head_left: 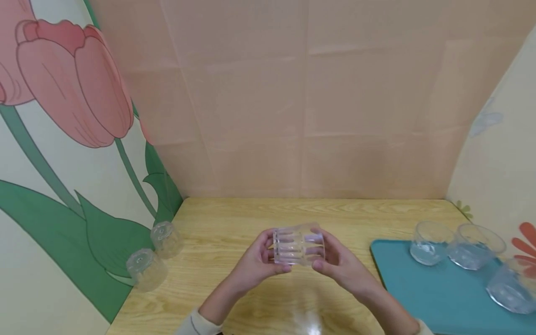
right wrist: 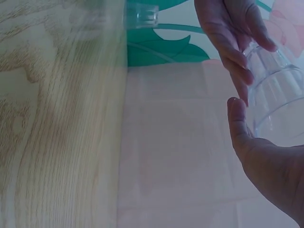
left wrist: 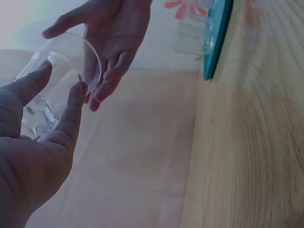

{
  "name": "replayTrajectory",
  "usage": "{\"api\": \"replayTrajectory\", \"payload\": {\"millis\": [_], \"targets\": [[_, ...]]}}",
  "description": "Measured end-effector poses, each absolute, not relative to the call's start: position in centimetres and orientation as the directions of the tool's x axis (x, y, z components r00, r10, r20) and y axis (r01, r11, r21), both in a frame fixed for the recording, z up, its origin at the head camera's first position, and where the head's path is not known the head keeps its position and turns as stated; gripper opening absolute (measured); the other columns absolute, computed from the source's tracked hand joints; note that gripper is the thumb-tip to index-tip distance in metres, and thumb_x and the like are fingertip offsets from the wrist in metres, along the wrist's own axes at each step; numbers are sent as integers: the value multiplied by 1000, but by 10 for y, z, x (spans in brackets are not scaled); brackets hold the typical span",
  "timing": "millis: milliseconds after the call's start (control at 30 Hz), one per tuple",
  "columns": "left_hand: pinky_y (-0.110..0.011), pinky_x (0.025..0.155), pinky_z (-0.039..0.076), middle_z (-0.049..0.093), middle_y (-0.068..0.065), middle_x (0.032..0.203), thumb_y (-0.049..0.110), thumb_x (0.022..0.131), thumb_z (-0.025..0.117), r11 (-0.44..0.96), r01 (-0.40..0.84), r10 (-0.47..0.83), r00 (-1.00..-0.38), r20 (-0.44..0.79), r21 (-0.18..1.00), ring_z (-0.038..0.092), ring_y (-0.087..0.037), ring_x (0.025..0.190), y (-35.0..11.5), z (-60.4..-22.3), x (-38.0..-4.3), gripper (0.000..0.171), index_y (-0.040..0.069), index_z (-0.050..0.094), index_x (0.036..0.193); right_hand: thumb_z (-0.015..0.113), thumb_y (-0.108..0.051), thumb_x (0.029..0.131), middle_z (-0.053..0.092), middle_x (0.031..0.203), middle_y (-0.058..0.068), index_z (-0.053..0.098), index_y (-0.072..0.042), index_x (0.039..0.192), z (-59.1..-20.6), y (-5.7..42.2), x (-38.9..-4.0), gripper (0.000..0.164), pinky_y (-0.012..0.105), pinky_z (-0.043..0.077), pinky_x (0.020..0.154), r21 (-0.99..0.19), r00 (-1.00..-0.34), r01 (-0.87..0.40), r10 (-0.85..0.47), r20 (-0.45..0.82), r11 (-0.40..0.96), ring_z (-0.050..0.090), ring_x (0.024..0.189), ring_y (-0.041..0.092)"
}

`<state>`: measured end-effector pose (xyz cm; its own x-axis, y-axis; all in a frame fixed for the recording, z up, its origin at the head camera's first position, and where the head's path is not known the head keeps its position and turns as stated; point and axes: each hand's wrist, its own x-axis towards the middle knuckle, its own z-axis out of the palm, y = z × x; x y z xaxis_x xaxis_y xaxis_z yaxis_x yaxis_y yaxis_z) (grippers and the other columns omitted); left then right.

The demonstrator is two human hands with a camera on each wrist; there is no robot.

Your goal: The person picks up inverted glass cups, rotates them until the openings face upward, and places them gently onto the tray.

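Observation:
A clear drinking glass (head_left: pixel 298 246) with ribbed sides lies sideways in the air between both hands, over the middle of the table. My left hand (head_left: pixel 258 263) grips its base end, thumb in front and fingers behind. Around the rim end is my right hand (head_left: pixel 345 267), its thumb at the lower edge and its fingers showing through the clear wall. From the left wrist view, the round mouth of the glass (left wrist: pixel 90 57) faces the right palm. In the right wrist view the glass (right wrist: pixel 278 95) is partly cut off by the frame edge.
Two clear tumblers (head_left: pixel 146 270) stand upside down at the table's left edge. On the right lies a teal tray (head_left: pixel 423 288) holding three wider clear glass bowls or cups (head_left: pixel 475 249). A pink-beige cloth (head_left: pixel 301 116) hangs behind the wooden table (head_left: pixel 234 218).

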<state>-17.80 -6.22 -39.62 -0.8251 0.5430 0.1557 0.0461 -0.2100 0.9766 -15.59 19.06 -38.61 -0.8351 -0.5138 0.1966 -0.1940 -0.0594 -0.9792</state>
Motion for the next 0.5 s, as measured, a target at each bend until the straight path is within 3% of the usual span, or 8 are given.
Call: {"api": "replayTrajectory", "payload": {"millis": [333, 500], "targets": [[-37, 90, 59, 50, -22, 145, -16, 83, 71, -220, 63, 547, -818, 176, 974, 66, -27, 112, -61, -394, -178, 80, 2, 30, 150, 64, -15, 101, 43, 144, 34, 17, 10, 154, -385, 189, -158, 75, 32, 50, 102, -980, -821, -179, -535, 197, -86, 59, 125, 21], [-35, 88, 59, 50, -25, 144, -16, 83, 71, -231, 74, 565, -802, 196, 970, 68, -22, 108, -61, -393, -179, 78, 1, 31, 149, 65, -18, 100, 50, 138, 23, 21, 11, 151, -383, 189, -158, 72, 32, 51, 100, -982, -827, -167, -530, 186, -83, 59, 123, 22]]}}
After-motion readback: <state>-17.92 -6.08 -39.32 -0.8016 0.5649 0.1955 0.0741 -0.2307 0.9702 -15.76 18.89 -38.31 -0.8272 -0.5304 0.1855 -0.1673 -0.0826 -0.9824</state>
